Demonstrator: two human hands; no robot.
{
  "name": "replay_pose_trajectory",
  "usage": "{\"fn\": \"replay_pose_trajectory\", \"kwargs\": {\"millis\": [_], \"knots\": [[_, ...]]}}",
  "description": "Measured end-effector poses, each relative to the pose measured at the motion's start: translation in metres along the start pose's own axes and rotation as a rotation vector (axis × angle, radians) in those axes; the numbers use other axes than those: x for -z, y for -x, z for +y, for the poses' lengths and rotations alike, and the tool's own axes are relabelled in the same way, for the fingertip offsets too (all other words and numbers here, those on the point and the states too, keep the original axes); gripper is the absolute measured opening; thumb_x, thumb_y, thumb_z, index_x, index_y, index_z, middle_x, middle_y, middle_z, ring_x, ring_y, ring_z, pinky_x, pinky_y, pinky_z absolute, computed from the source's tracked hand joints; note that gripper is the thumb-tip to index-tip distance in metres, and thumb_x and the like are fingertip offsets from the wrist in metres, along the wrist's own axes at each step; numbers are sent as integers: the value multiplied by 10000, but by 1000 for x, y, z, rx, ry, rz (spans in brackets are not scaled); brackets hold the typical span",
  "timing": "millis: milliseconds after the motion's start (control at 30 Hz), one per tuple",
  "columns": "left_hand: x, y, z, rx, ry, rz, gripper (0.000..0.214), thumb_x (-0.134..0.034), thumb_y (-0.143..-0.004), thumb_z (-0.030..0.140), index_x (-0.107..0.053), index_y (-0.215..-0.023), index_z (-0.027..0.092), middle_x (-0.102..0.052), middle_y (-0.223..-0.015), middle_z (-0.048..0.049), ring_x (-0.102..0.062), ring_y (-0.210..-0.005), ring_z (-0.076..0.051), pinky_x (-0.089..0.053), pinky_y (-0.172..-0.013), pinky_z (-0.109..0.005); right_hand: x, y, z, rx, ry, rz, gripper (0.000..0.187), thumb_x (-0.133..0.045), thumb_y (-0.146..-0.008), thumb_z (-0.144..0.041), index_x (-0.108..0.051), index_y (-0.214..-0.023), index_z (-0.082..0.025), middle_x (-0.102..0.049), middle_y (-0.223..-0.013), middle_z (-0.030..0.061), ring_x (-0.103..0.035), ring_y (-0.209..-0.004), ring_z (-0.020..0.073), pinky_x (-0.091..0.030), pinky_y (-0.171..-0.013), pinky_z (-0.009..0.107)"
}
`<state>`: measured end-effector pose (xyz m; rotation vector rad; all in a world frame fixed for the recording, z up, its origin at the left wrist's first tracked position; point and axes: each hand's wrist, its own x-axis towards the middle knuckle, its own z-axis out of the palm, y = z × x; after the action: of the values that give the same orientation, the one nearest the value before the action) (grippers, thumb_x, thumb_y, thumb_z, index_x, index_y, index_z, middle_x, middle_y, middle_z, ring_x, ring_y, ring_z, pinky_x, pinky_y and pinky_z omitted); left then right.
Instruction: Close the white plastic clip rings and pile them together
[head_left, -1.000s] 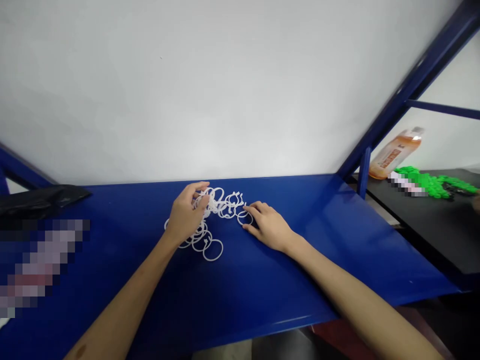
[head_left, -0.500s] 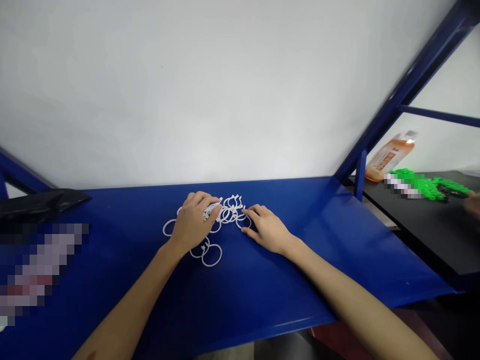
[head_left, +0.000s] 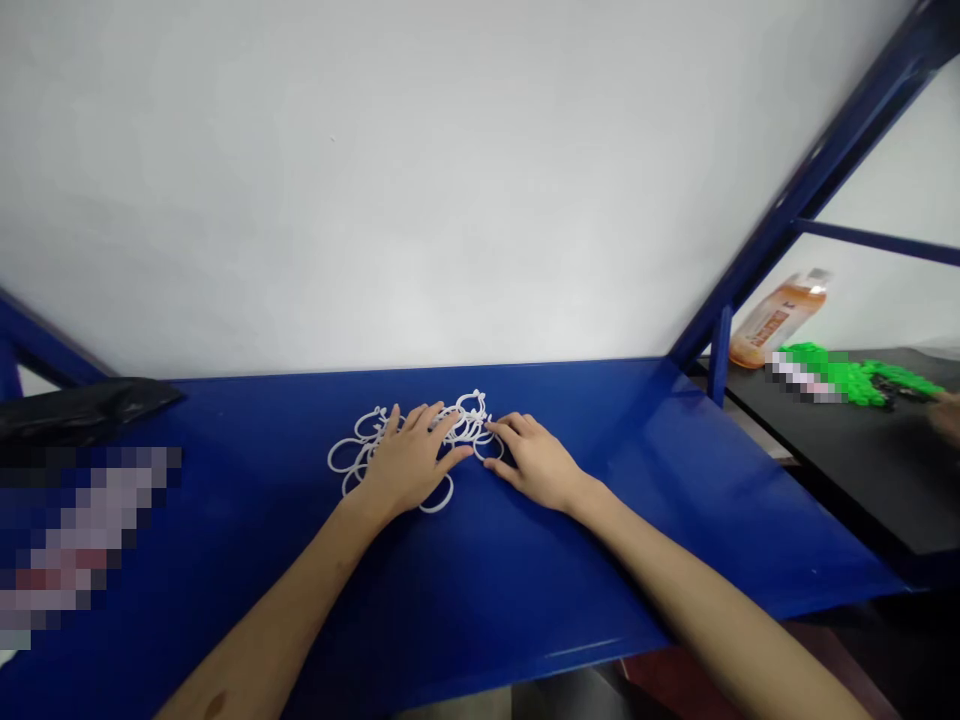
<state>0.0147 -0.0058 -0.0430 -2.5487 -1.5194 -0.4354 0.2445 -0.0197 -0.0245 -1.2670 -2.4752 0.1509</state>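
Observation:
A pile of thin white plastic rings with small clasps [head_left: 345, 456] lies on the blue tabletop [head_left: 585, 580]. My left hand [head_left: 409, 460] is spread flat over the middle of the pile, thumb stretched out to the right, and hides several rings beneath it. At the pile's right edge rests my right hand [head_left: 536, 458], its thumb and index finger apart beside a single ring [head_left: 489, 447]. Those fingertips reach the ring's rim, but I see no grip on it. One ring [head_left: 437, 497] shows below my left hand.
A black plastic bag [head_left: 90, 405] lies at the left, above a blurred-out packet [head_left: 97, 540]. On a black table [head_left: 840, 470] at the right are an orange bottle [head_left: 776, 320], green pieces [head_left: 832, 370] and part of another person's hand [head_left: 946, 412]. Blue frame bars [head_left: 720, 350] separate the tables.
My left hand has moved right and spread its fingers over the pile. Rings at the left have come into view, and the lower rings are shifted or covered. My right hand stays in place.

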Motion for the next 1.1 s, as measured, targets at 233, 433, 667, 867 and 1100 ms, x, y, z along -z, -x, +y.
{"fn": "replay_pose_trajectory", "kwargs": {"millis": [233,433,667,867,1100], "knots": [[7,-10,-3,42,-79,246,405,-397,-1017,430,-717,-955,189,-725,-1050,-89,-608,-977,-291,-442,-896,-482,0,1,1,6,-11,-10,556,-603,-937,-359,-442,-1425,-148,-597,-1233,158,-569,-1125,299,-486,-1000,491],[14,-5,7,-131,119,252,354,-418,-1014,418,-687,-1040,189,-695,-1130,-85,-583,-1044,-264,-446,-911,-447,1,1,1,-75,-114,16,667,-583,-927,-370,-326,-1490,-121,-602,-1237,177,-589,-1141,290,-471,-1024,488],[5,1,24,-278,184,138,360,-555,-953,385,-603,-1256,198,-629,-1271,-105,-535,-1194,-293,-393,-1067,-504,2,1,-1,-57,-243,49,681,-598,-895,-327,-323,-1494,-154,-585,-1270,181,-600,-1134,285,-508,-970,485],[10,-1,25,-297,129,293,165,-567,-953,247,-691,-1058,220,-688,-1141,-72,-579,-1080,-263,-424,-1015,-463,3,2,-2,55,-384,168,659,-614,-879,-257,-340,-1475,-195,-554,-1289,152,-611,-1094,246,-522,-960,453],[19,0,23,-224,85,429,135,-597,-947,306,-713,-964,239,-687,-1093,-72,-594,-1014,-245,-450,-907,-413,5,-1,-8,-113,-706,266,373,-568,-940,-305,-528,-1296,-204,-703,-1103,77,-681,-873,167,-556,-822,346]]}}
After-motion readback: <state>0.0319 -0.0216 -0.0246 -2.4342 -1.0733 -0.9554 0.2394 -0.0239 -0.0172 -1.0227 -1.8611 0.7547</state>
